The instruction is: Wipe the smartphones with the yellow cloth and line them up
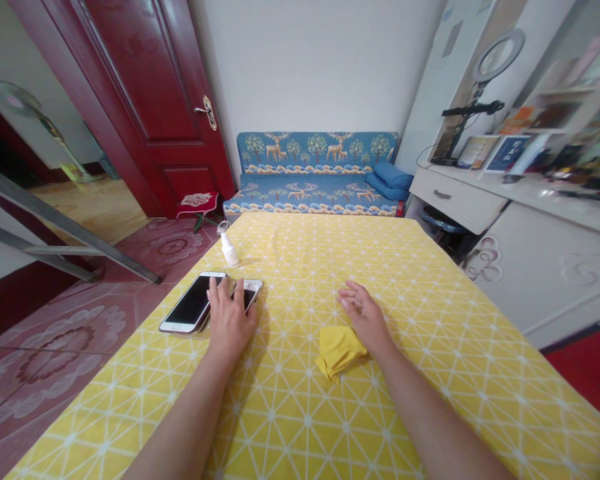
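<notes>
My left hand rests with spread fingers across two smartphones. The larger white-framed smartphone lies screen up, with its black screen dark, and the smaller white smartphone lies to its right, partly under my fingers. My right hand lies palm down on the yellow patterned tablecloth, its fingers loosely curled and holding nothing. Just below those fingers sits a crumpled yellow cloth, touching the heel of my right hand. A small white spray bottle stands beyond the smartphones, near the tablecloth's left edge.
The table's far end meets a blue deer-patterned sofa. A patterned pink floor lies left of the table, with a metal ladder leaning there. A white desk with a ring light stands to the right.
</notes>
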A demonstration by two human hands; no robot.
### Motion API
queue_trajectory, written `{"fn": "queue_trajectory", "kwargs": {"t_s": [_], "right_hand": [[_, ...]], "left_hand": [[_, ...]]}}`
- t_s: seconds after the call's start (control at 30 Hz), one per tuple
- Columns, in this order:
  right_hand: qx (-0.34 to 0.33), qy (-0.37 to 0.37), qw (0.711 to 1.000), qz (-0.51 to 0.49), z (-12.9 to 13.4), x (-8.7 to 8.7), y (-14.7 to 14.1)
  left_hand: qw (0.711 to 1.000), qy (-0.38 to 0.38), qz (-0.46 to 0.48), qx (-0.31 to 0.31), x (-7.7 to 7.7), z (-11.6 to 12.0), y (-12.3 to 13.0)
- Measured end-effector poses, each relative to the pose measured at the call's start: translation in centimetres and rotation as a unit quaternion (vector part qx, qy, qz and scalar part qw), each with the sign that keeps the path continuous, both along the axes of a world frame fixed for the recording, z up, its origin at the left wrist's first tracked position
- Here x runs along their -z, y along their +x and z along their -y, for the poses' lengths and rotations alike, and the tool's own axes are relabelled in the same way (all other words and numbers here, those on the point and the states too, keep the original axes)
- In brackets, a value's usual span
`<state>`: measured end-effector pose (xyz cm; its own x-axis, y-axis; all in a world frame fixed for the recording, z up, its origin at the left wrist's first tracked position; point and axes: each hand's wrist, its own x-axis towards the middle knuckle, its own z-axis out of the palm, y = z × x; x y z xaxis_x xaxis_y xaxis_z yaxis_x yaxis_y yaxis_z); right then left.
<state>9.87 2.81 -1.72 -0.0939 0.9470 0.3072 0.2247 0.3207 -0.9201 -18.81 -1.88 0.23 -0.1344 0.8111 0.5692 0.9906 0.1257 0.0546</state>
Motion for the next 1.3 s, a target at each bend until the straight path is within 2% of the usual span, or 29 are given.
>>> {"fn": "queue_trajectory", "kwargs": {"t_s": [0.23, 0.43, 0.77, 0.97, 1.3], "right_hand": [[-0.001, -0.003, 1.000, 0.002, 0.0, 0.0, 0.0], [0.002, -0.002, 1.000, 0.008, 0.0, 0.0, 0.0], [0.007, -0.012, 1.000, -0.001, 0.2, -0.3, 0.0], [0.004, -0.014, 1.000, 0.003, 0.2, -0.4, 0.1], [0.007, -0.011, 1.000, 0.016, 0.2, -0.3, 0.0]], "left_hand": [[1.000, 0.000, 0.013, -0.016, -0.6, 0.3, -0.4], [0.999, -0.022, 0.009, -0.023, -0.3, 0.1, -0.5], [0.996, -0.048, 0.011, -0.069, -0.4, 0.1, -1.2], [0.997, -0.033, 0.012, -0.070, -0.5, 0.4, -1.2], [0.997, -0.037, -0.040, -0.059, -1.1, 1.5, -0.7]]}}
